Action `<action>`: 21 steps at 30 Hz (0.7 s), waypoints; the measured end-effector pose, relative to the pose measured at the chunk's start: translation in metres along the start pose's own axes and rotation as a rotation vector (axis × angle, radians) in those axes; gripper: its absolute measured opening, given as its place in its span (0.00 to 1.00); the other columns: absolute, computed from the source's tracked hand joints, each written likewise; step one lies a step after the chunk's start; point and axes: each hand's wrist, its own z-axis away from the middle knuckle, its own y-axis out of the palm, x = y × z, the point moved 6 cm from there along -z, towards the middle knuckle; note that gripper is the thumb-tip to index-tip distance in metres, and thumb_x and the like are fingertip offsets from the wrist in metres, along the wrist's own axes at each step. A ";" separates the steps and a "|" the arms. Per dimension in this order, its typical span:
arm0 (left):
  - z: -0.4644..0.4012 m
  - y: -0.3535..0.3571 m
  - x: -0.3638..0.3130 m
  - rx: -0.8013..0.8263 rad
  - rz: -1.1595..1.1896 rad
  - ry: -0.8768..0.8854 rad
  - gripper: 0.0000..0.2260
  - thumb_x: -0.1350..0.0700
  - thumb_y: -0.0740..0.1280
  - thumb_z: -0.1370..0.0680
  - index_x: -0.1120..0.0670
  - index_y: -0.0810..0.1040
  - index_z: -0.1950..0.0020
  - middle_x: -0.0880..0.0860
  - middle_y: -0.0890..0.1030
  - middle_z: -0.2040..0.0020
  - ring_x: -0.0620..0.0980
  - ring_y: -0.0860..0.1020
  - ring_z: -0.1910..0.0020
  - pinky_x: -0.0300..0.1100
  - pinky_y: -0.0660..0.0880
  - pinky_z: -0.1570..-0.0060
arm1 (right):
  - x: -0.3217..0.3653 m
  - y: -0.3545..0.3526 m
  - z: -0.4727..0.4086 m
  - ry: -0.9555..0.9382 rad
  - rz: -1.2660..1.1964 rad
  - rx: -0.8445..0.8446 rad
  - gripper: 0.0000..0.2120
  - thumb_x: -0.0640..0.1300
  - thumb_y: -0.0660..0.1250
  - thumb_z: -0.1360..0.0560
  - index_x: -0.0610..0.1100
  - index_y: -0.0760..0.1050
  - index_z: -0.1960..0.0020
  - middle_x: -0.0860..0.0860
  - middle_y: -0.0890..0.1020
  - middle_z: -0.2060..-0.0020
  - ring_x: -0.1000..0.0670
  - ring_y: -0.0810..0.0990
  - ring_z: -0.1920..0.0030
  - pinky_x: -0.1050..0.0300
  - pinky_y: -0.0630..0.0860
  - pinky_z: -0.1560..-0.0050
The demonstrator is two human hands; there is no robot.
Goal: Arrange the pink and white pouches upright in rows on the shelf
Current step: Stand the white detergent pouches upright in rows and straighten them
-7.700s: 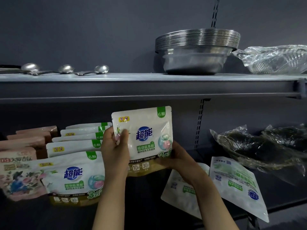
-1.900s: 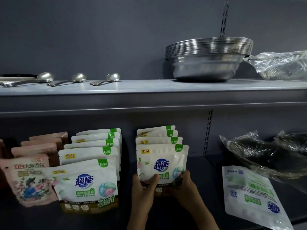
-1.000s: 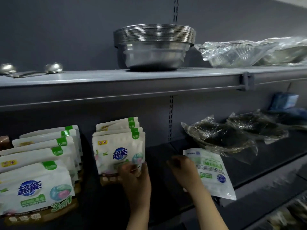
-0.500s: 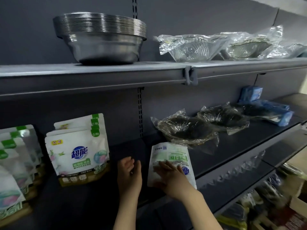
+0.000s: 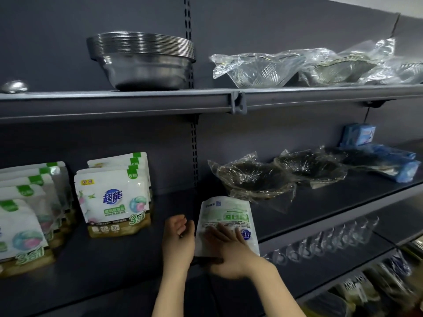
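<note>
White pouch, loose point(image 5: 225, 221): lies back-side up near the front edge of the middle shelf point(image 5: 320, 207), just right of the upright slotted post; top end points towards the back wall; not yet stood up
Right hand point(image 5: 231, 252): fingers spread flat across the lower half of the loose pouch, pressing rather than curling; grip wide, holding nothing closed
Left hand point(image 5: 179, 240): just beside the pouch's left edge, fingers loosely curled, thumb towards the pouch; whether it touches the edge cannot be told; it encloses nothing
Standing rows: second row point(image 5: 114, 197) upright, print facing out, left of the post; first row point(image 5: 29, 216) further left, partly out of view
Step judged in hand: pick up the last loose pouch
Method advised: slide the left thumb under the edge while the right palm steadies; take both sides; turn the printed face outward; seat the gusset flat at the front of the second row
Risk: wrapped dark bowls point(image 5: 254, 179) lie near the pouch's top end; lift clear of the film
</note>
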 end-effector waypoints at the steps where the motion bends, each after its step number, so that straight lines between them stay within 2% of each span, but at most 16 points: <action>1: 0.003 0.001 0.000 -0.001 -0.001 -0.005 0.09 0.59 0.64 0.22 0.55 0.71 0.42 0.48 0.75 0.47 0.45 0.73 0.46 0.39 0.67 0.48 | 0.000 0.000 0.003 -0.017 0.019 0.022 0.40 0.50 0.62 0.27 0.53 0.43 0.23 0.56 0.43 0.23 0.53 0.34 0.24 0.49 0.30 0.28; 4: 0.009 0.003 -0.003 0.001 -0.012 -0.008 0.12 0.59 0.64 0.22 0.57 0.71 0.39 0.49 0.74 0.46 0.44 0.73 0.46 0.39 0.67 0.48 | 0.001 -0.002 0.008 -0.026 0.062 0.013 0.40 0.36 0.59 0.28 0.53 0.43 0.23 0.55 0.43 0.23 0.52 0.36 0.24 0.49 0.32 0.27; 6: 0.013 0.004 -0.004 0.004 -0.016 0.001 0.13 0.60 0.64 0.23 0.58 0.71 0.39 0.50 0.75 0.45 0.45 0.73 0.45 0.38 0.67 0.48 | 0.005 -0.005 0.008 -0.016 0.053 -0.029 0.40 0.32 0.56 0.29 0.53 0.46 0.23 0.55 0.47 0.23 0.52 0.39 0.23 0.49 0.34 0.26; 8: 0.016 0.002 -0.007 0.015 -0.032 0.023 0.12 0.62 0.63 0.22 0.57 0.71 0.39 0.51 0.75 0.44 0.46 0.73 0.45 0.38 0.67 0.47 | 0.005 -0.010 0.009 0.017 -0.005 -0.071 0.36 0.31 0.54 0.28 0.54 0.55 0.24 0.51 0.56 0.24 0.48 0.50 0.23 0.49 0.46 0.23; 10: 0.020 0.001 -0.012 0.048 -0.057 0.061 0.10 0.64 0.61 0.22 0.54 0.71 0.42 0.51 0.76 0.44 0.47 0.74 0.43 0.37 0.67 0.46 | 0.003 -0.022 0.012 0.041 -0.088 -0.147 0.32 0.32 0.53 0.28 0.56 0.65 0.29 0.49 0.69 0.29 0.44 0.66 0.29 0.49 0.65 0.29; 11: 0.021 0.000 -0.014 0.072 -0.061 0.085 0.10 0.63 0.60 0.21 0.52 0.71 0.43 0.50 0.76 0.44 0.47 0.74 0.42 0.36 0.67 0.45 | 0.004 -0.032 0.014 0.038 -0.084 -0.196 0.30 0.33 0.54 0.27 0.56 0.68 0.31 0.49 0.73 0.32 0.44 0.71 0.33 0.50 0.71 0.34; 13: 0.026 0.000 -0.016 0.127 -0.058 0.121 0.09 0.59 0.62 0.22 0.50 0.72 0.42 0.48 0.76 0.43 0.46 0.73 0.38 0.36 0.66 0.43 | 0.008 -0.057 0.021 0.036 0.029 -0.321 0.26 0.36 0.55 0.25 0.57 0.70 0.33 0.49 0.77 0.37 0.44 0.75 0.37 0.54 0.71 0.39; 14: 0.028 0.000 -0.018 0.154 -0.072 0.139 0.12 0.57 0.64 0.23 0.49 0.71 0.40 0.46 0.75 0.41 0.45 0.72 0.37 0.36 0.65 0.41 | 0.011 -0.071 0.025 0.024 0.083 -0.407 0.24 0.38 0.56 0.25 0.56 0.71 0.33 0.50 0.78 0.38 0.44 0.76 0.38 0.54 0.69 0.39; 16: 0.032 -0.001 -0.020 0.194 -0.140 0.173 0.23 0.53 0.70 0.26 0.47 0.68 0.33 0.43 0.71 0.37 0.42 0.68 0.34 0.35 0.62 0.39 | 0.019 -0.097 0.033 -0.005 0.138 -0.579 0.21 0.41 0.57 0.26 0.56 0.74 0.37 0.51 0.81 0.43 0.45 0.77 0.40 0.52 0.65 0.38; 19: 0.039 -0.001 -0.027 0.141 -0.164 0.215 0.43 0.54 0.76 0.32 0.47 0.54 0.25 0.39 0.61 0.34 0.36 0.59 0.33 0.35 0.58 0.35 | 0.031 -0.124 0.043 -0.050 0.186 -0.800 0.19 0.41 0.59 0.36 0.56 0.80 0.50 0.55 0.85 0.57 0.45 0.81 0.53 0.48 0.69 0.51; 21: 0.043 0.002 -0.032 0.121 -0.138 0.246 0.46 0.55 0.78 0.35 0.42 0.52 0.26 0.38 0.61 0.33 0.36 0.61 0.33 0.36 0.61 0.34 | 0.039 -0.130 0.050 -0.113 0.157 -0.933 0.18 0.41 0.60 0.39 0.56 0.81 0.56 0.59 0.84 0.63 0.48 0.80 0.59 0.51 0.67 0.54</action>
